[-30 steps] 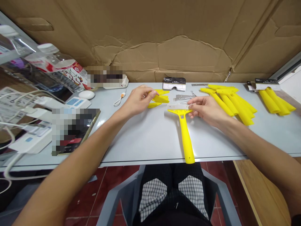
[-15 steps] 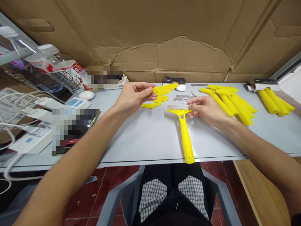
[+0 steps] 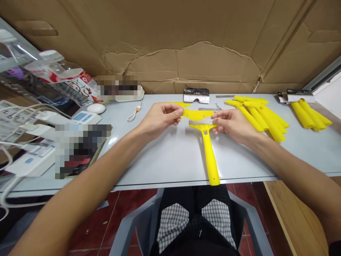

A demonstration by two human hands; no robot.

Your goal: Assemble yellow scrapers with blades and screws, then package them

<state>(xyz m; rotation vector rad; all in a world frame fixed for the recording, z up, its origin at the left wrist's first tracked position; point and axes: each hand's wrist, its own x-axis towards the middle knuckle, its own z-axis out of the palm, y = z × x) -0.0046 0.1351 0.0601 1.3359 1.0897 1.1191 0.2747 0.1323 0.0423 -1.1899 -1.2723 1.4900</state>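
Note:
My left hand (image 3: 163, 116) pinches one end of a flat yellow plastic cover plate (image 3: 198, 115) with small holes. The plate lies along the upper side of a metal blade (image 3: 198, 122); whether they touch, I cannot tell. That blade rests across the head of a yellow scraper (image 3: 210, 156), whose handle points toward me over the table's front edge. With thumb and fingers, my right hand (image 3: 231, 122) grips the right end of the scraper head and blade. More yellow cover plates (image 3: 176, 104) lie behind my left hand, partly hidden. Loose blades (image 3: 206, 109) sit behind the held plate.
Several yellow scraper handles (image 3: 270, 119) are piled to the right, with others in a card sleeve (image 3: 301, 96) beyond. A second black-and-white sleeve (image 3: 196, 96) stands at the back. Left are a corded loop (image 3: 134, 113), white mouse (image 3: 96, 108), power strips (image 3: 33, 160) and bottles (image 3: 76, 81).
My left hand has moved right and slightly down, bringing the cover plate from above the table to the scraper's blade. My right hand and the scraper stay nearly still.

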